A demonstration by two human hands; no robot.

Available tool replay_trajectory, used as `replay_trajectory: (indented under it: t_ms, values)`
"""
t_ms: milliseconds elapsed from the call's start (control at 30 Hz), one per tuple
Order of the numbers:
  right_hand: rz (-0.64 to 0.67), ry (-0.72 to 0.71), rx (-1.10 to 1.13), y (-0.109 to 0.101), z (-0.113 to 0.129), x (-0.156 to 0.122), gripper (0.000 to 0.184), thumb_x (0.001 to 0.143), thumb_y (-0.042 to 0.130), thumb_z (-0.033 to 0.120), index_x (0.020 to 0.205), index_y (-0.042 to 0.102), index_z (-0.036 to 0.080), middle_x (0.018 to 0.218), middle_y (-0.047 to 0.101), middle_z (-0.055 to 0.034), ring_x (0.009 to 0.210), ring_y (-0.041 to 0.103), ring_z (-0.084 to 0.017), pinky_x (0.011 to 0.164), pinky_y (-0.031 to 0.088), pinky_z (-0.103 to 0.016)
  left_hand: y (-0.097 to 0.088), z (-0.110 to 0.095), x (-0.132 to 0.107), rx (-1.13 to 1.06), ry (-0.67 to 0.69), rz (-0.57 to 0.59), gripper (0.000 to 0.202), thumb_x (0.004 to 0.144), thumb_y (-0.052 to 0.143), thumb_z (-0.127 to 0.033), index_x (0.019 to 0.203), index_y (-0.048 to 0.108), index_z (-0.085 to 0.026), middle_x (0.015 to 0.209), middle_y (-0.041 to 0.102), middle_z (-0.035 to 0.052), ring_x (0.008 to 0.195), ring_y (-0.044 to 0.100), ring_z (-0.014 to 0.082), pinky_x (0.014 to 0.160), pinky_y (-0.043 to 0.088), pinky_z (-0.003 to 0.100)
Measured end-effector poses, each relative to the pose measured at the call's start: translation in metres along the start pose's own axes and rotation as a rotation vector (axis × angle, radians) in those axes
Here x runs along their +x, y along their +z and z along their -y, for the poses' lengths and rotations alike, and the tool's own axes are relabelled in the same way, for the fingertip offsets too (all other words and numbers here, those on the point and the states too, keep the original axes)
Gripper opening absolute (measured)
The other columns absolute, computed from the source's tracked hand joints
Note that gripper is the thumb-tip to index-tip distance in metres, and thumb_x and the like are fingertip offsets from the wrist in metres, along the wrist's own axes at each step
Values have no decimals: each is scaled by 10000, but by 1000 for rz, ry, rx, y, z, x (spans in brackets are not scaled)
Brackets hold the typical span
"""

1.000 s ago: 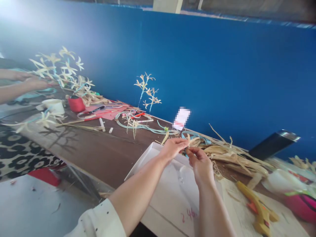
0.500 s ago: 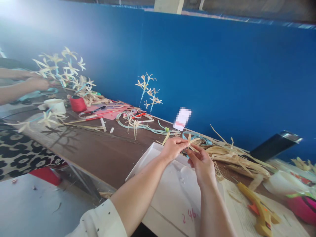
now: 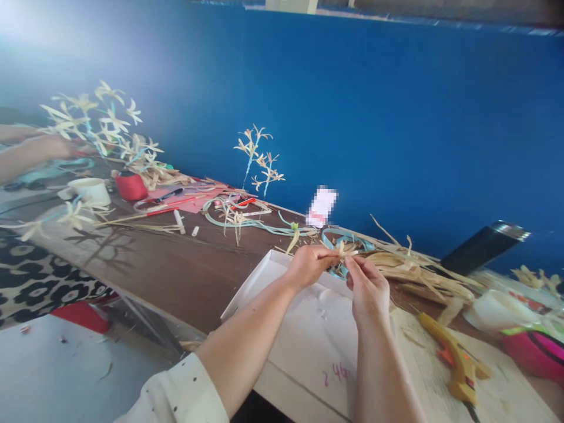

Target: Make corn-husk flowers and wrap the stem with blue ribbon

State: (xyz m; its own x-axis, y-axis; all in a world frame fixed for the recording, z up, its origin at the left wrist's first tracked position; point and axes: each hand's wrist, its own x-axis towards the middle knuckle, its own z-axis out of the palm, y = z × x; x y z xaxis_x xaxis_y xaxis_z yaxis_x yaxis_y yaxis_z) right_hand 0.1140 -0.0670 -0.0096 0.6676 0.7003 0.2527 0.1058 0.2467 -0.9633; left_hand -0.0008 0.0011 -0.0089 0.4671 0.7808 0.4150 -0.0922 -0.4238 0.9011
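Above the far edge of a white cardboard box lid (image 3: 247, 285), both hands meet at a small pale dried-husk flower (image 3: 345, 251). My left hand (image 3: 311, 264) is closed, pinching the flower from the left between thumb and fingers. From the right, the fingertips of my right hand (image 3: 369, 285) are closed on one of its petals. Its stem end is hidden by my left fingers. Just behind the hands lie a heap of dried husk strips (image 3: 409, 276) and a coil of light-blue tape (image 3: 339, 235).
A yellow glue gun (image 3: 458, 358) lies on paper at right, near a dark flask (image 3: 484, 247) and a pink pouch (image 3: 535, 355). Finished husk flowers (image 3: 259, 155) stand against the blue wall. At far left a co-worker's hand (image 3: 57, 147) is beside a flower bunch (image 3: 110, 120).
The strips between my fingers, upright before, now show as a spread flower. My right hand has shifted slightly right and down. The whole view has moved a little.
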Motion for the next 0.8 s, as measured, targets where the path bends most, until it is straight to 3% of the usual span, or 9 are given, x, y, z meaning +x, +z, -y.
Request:
replay_trajectory:
  t_ms: [267, 400, 533, 667, 800]
  values:
    - [41, 71, 82, -3, -1, 3, 293, 633, 745, 404, 764, 663, 156, 489, 457, 50, 431, 322, -66, 397, 217, -206, 2, 1, 1, 0, 32, 36, 233, 771, 617, -331, 892, 734, -170, 852, 705, 26, 788, 618, 148, 707, 456, 225]
    - [64, 138, 175, -1, 4, 2, 266, 598, 761, 371, 720, 652, 161, 495, 456, 52, 426, 308, -55, 398, 207, -201, 3, 3, 2, -136, -66, 46, 304, 720, 663, -338, 941, 720, -137, 906, 709, 58, 838, 623, 173, 751, 468, 250]
    - [69, 156, 201, 0, 6, 0, 262, 578, 768, 360, 698, 644, 162, 502, 465, 49, 424, 304, -53, 397, 210, -200, 3, 3, 3, -192, -150, 39, 338, 671, 705, -334, 934, 713, -122, 860, 708, 66, 771, 622, 161, 713, 472, 255]
    - [70, 159, 232, 0, 6, 0, 242, 585, 770, 336, 695, 645, 160, 497, 461, 54, 426, 302, -45, 398, 209, -190, 3, 3, 3, -180, -117, 30, 280, 688, 689, -345, 853, 723, -122, 799, 702, 57, 729, 615, 148, 690, 468, 248]
    - [68, 170, 254, 0, 7, 1, 216, 589, 768, 306, 683, 644, 156, 498, 462, 53, 429, 298, -41, 398, 204, -184, 3, 3, 1, -145, -78, 20, 267, 723, 660, -340, 888, 727, -141, 838, 711, 52, 784, 627, 161, 721, 471, 250]
